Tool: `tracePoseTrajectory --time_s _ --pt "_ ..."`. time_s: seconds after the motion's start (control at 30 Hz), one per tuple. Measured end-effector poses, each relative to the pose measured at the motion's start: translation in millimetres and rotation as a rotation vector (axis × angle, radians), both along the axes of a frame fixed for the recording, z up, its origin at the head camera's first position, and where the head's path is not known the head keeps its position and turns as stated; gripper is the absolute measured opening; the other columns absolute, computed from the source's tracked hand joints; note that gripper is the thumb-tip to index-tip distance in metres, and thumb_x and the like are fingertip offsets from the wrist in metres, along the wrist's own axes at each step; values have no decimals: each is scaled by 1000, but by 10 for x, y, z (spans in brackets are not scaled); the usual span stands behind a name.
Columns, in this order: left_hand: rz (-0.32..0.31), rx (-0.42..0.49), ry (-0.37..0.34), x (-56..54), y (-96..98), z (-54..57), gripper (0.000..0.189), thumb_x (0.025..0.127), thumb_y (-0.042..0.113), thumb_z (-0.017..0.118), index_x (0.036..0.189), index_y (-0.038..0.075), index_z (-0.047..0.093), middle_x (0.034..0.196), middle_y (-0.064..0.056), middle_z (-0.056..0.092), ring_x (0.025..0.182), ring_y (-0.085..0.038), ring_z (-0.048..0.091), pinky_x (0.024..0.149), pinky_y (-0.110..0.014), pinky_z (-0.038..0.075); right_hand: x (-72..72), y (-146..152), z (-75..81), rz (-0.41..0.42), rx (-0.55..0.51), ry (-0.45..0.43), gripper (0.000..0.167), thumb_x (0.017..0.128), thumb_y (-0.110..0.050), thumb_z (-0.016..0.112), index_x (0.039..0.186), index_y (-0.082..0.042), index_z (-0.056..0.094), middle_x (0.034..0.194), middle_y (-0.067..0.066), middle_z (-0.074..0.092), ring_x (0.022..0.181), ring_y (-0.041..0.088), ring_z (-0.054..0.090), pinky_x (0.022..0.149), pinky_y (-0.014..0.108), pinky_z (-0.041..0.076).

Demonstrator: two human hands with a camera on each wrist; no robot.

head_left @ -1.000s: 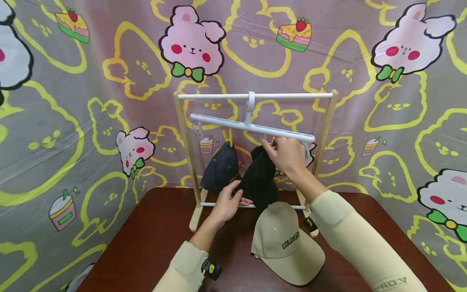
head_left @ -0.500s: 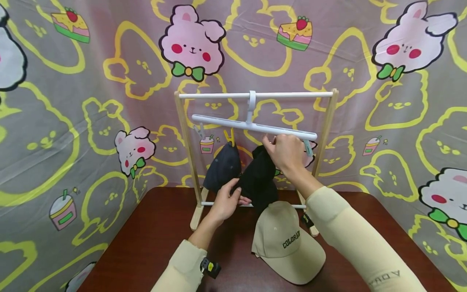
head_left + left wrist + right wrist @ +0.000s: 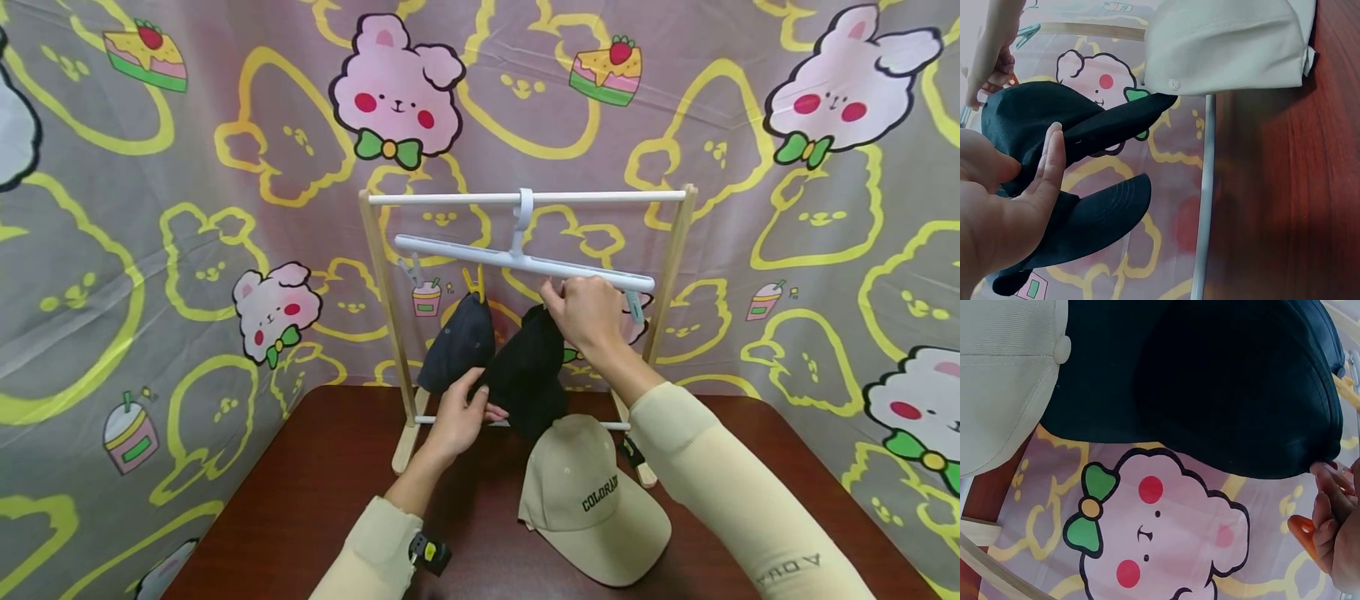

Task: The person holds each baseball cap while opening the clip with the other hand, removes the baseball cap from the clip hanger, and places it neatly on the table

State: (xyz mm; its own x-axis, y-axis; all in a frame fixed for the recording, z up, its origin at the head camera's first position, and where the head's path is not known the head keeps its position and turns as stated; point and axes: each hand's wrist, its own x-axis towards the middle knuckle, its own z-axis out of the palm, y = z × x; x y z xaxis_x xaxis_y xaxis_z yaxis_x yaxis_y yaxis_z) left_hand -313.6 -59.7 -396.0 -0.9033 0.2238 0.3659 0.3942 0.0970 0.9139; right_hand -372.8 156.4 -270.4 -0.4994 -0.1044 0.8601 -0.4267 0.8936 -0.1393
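Note:
A black cap (image 3: pixel 525 367) hangs below the white hanger (image 3: pixel 525 260). My left hand (image 3: pixel 459 417) pinches its lower left side between thumb and fingers; the left wrist view shows the brim (image 3: pixel 1110 215) beyond that hand. At the cap's upper end, under the hanger's right half, my right hand (image 3: pixel 592 312) has its fingertips curled against the fabric. An orange clothespin (image 3: pixel 1309 542) sticks out from among those fingers in the right wrist view, its tip hidden. Left of it, a navy cap (image 3: pixel 457 342) hangs from a yellow clothespin (image 3: pixel 475 283).
A beige cap (image 3: pixel 577 483) lies on the brown table (image 3: pixel 315 492) in front of the wooden rack (image 3: pixel 386 308). The hanger tilts down to the right from the rack's top bar (image 3: pixel 435 199). A grey clothespin (image 3: pixel 411 268) and a teal clothespin (image 3: pixel 634 306) hang near its ends.
The hanger has shifted slightly right along the bar. My left hand and the black cap's lower part have moved a little left. The right hand stays at the cap's upper end.

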Motion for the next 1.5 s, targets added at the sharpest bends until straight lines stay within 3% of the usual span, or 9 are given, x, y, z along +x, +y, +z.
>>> tracePoseTrajectory --time_s 0.17,0.53,0.8,0.97,1.13,1.27,1.5 --pt "16 3 2 9 -37 -37 37 107 -3 42 143 -7 47 111 -32 65 80 -45 74 77 -44 62 -11 22 20 16 -2 3 57 96 -27 60 44 -13 39 44 -2 28 40 23 34 39 34 22" --pt "3 -3 -38 44 -171 -174 42 107 -3 40 148 -10 38 129 -36 54 81 -43 74 79 -43 62 -16 61 58 16 -34 -24 57 95 -30 60 44 -13 42 43 -2 32 41 22 36 39 35 23" --pt "-45 18 -75 119 -265 -277 47 106 -6 37 150 -17 27 140 -43 41 85 -50 72 81 -46 61 13 122 7 -83 -103 -73 63 96 -46 63 44 -13 47 41 0 38 40 24 40 38 34 23" --pt "-74 20 -108 162 -305 -354 47 106 -6 37 150 -16 28 143 -43 39 87 -48 72 82 -46 61 20 149 14 -53 -95 -62 57 99 -40 58 48 -13 58 42 0 43 42 24 44 40 34 27" --pt "-135 -11 -122 205 -302 -444 43 107 -4 37 147 -15 32 133 -41 48 86 -43 74 80 -44 62 25 195 16 -35 -100 -66 43 98 -34 60 62 -13 72 49 0 56 46 24 49 42 36 30" --pt "-186 -17 -160 230 -295 -504 38 107 -5 36 144 -14 38 129 -39 52 88 -44 74 81 -45 62 18 239 6 -23 -97 -63 37 97 -32 61 67 -13 73 53 1 60 45 23 50 41 35 31" --pt "-197 -54 -222 324 -330 -545 52 105 -8 39 151 -21 18 153 -49 17 93 -47 72 83 -46 61 21 290 -21 -1 -98 -79 33 97 -31 60 72 -14 74 56 1 62 49 22 53 43 36 35"
